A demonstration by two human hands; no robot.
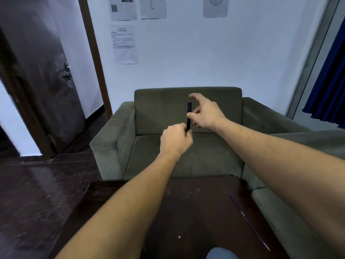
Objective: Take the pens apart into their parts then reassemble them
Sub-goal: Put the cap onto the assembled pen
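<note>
Pen (189,114) stands upright before me, its lower end clamped in my left hand (175,139), a tight grip to steady the barrel. My right hand (205,114) sets its thumb at the middle, probably to twist; whether that grip pinches, I cannot tell. Thin rods (242,214), perhaps refills, lie on the counter (186,212).

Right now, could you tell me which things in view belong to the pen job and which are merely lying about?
Job in hand: dark pen, gripped low by the left hand, right hand at its middle; thin refill-like rods on the dark table.
Lying about: green sofa, wall papers, door, blue curtain.
</note>
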